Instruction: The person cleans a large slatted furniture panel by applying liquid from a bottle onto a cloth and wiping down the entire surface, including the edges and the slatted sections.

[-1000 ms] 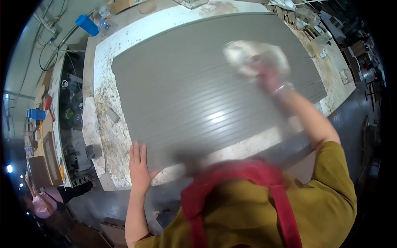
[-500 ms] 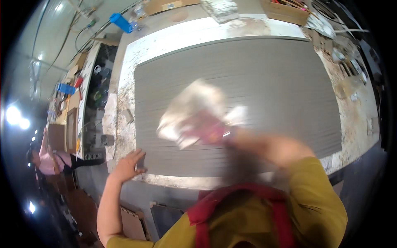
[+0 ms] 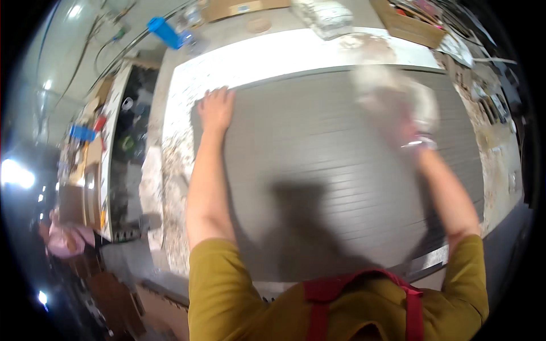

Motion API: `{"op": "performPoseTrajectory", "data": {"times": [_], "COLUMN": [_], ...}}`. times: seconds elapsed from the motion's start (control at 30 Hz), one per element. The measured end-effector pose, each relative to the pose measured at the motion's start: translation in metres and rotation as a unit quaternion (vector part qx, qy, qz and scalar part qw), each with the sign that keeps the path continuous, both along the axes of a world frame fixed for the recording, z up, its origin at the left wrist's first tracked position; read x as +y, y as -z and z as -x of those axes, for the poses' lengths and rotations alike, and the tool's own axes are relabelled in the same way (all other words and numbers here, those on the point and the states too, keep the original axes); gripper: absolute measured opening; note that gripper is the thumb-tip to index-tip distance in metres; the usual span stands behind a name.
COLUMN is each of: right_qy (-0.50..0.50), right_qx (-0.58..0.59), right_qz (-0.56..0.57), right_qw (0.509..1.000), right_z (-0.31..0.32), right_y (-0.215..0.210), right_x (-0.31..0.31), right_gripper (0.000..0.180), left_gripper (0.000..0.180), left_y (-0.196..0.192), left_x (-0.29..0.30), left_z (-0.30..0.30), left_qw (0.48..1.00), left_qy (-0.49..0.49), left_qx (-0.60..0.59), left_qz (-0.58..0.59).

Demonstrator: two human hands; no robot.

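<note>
A broad grey panel with fine parallel grooves lies flat before me. My left hand rests at its far left corner, the fingers stretched out over the edge toward the white surface beneath. On the far right part of the panel, my right hand presses a crumpled off-white cloth. Motion smears this hand; it looks pinkish-red, perhaps gloved, and its fingers are not clear. A shiny band circles the right wrist.
The panel lies on a stained white table. Beyond are a folded whitish bundle, a cardboard box of tools and a blue bottle. Small tools line the right edge. Another person stands at far left.
My right hand has swept the cloth from the panel's middle to its far right. My left hand has gone from the near left edge to the far left corner. My body leans further forward.
</note>
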State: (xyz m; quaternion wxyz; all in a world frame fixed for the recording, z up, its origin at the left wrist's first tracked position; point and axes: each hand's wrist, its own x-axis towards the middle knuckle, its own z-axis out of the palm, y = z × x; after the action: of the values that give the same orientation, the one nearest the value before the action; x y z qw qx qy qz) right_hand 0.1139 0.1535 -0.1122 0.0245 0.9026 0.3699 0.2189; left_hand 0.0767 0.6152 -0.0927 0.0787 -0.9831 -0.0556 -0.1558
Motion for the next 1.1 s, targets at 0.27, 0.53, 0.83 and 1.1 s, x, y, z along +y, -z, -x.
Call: {"op": "performPoseTrajectory", "data": {"times": [0.27,0.53,0.83,1.1], "right_qy": [-0.155,0.252,-0.081,0.219], "right_qx": [0.175,0.029,0.311,0.167], "right_qz": [-0.17,-0.109,-0.206,-0.22], "right_qw": [0.957,0.961,0.924,0.936], "right_z": [0.019,-0.15,-0.088,-0.161], "right_y": [0.011,-0.008,-0.006,-0.02], "right_x": [0.229,-0.105,0.052,-0.139], "right_gripper": [0.035,0.026,0.021,0.044], "left_gripper": [0.039,0.039,0.037,0.032], "left_y": [0.02,0.012,0.012,0.0], "left_x": [0.014,0.005,0.023,-0.012], "left_z": [-0.012,-0.013,-0.003,-0.039], "left_qw": [0.991,0.992,0.989,0.989], "left_qy": [-0.002,-0.007,0.011,0.123], "left_qx": [0.003,0.002,0.028,0.087], "left_qz": [0.13,0.126,0.143,0.004]}}
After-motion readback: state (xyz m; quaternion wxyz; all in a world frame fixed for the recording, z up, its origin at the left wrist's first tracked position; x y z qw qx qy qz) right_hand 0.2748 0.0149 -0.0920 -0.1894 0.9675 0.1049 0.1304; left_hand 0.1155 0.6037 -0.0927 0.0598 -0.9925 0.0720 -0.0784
